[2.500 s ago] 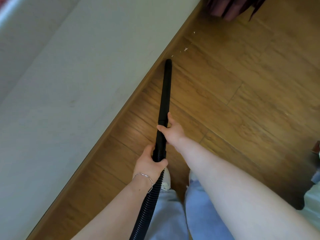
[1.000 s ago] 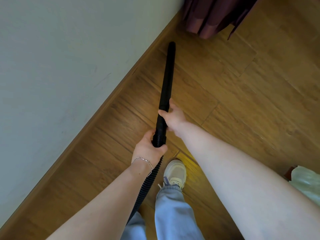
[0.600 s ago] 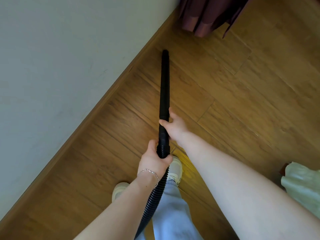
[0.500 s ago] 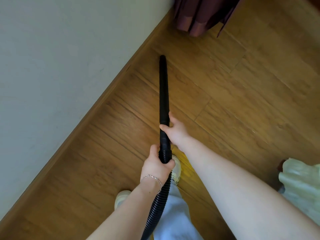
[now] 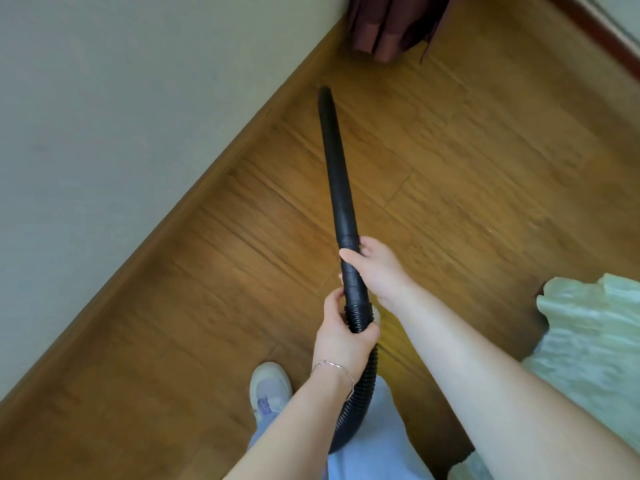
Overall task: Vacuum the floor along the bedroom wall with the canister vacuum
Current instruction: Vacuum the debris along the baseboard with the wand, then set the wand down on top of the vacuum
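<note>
We log a mid-run pass: L hand (image 5: 341, 337) clasps the ribbed hose (image 5: 358, 315), R hand (image 5: 377, 268) grips the wand (image 5: 337, 168) at frame centre, tip near the skirting (image 5: 194, 202) upper-centre; next move, we judge, needs a low push twd the curtain (image 5: 388, 26).

The one view looks from the person's head steeply down and forward at the floor (image 5: 467, 202), wide-angled, with both forearms entering from the bottom edge. It sits close: the left hand (image 5: 343, 341) on the hose (image 5: 365, 386) and the right hand (image 5: 377, 268) on the wand (image 5: 337, 174) lie mid-frame, a shoe (image 5: 270, 389) just below. The wall (image 5: 121, 116) slants across the left, and the wand points away toward a curtain (image 5: 388, 26) at the top edge.
</note>
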Action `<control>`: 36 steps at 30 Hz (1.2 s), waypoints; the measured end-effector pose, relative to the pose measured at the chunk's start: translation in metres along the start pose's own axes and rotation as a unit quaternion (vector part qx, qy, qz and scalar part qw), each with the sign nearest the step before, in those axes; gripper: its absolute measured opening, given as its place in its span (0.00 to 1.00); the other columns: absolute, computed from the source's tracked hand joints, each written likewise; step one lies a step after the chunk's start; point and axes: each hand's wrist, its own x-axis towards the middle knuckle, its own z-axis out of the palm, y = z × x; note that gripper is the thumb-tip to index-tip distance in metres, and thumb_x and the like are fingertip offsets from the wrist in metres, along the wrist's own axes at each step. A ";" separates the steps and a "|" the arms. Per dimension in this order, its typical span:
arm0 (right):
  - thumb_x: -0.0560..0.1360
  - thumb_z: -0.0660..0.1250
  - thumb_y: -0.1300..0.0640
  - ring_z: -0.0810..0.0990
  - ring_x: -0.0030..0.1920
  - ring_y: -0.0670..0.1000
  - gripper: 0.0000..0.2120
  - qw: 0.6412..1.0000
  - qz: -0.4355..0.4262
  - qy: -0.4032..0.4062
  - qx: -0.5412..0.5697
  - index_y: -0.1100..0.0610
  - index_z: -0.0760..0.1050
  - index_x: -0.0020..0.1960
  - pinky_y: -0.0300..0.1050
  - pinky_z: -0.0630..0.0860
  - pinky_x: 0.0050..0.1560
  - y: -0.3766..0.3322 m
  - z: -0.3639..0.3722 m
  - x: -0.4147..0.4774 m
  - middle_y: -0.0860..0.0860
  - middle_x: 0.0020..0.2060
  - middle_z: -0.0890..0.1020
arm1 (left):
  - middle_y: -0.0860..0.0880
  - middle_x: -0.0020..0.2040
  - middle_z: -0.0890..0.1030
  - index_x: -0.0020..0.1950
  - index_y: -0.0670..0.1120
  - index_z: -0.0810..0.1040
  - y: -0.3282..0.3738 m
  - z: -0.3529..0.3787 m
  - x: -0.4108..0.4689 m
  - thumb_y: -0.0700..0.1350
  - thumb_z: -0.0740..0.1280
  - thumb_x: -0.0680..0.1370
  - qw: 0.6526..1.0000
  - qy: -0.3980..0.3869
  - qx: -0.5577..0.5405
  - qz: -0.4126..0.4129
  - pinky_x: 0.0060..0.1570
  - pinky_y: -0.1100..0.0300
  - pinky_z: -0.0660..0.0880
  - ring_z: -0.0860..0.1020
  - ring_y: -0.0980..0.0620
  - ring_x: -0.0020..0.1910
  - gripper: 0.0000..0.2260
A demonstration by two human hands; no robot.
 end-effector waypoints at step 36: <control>0.75 0.67 0.53 0.75 0.55 0.41 0.26 0.700 -0.374 -0.330 -0.511 0.36 0.65 0.69 0.39 0.69 0.57 0.048 0.125 -0.346 0.39 0.57 0.76 | 0.46 0.58 0.77 0.65 0.49 0.70 -0.172 -0.141 -0.328 0.47 0.66 0.77 0.656 0.376 -0.628 0.182 0.56 0.46 0.77 0.78 0.47 0.58 0.17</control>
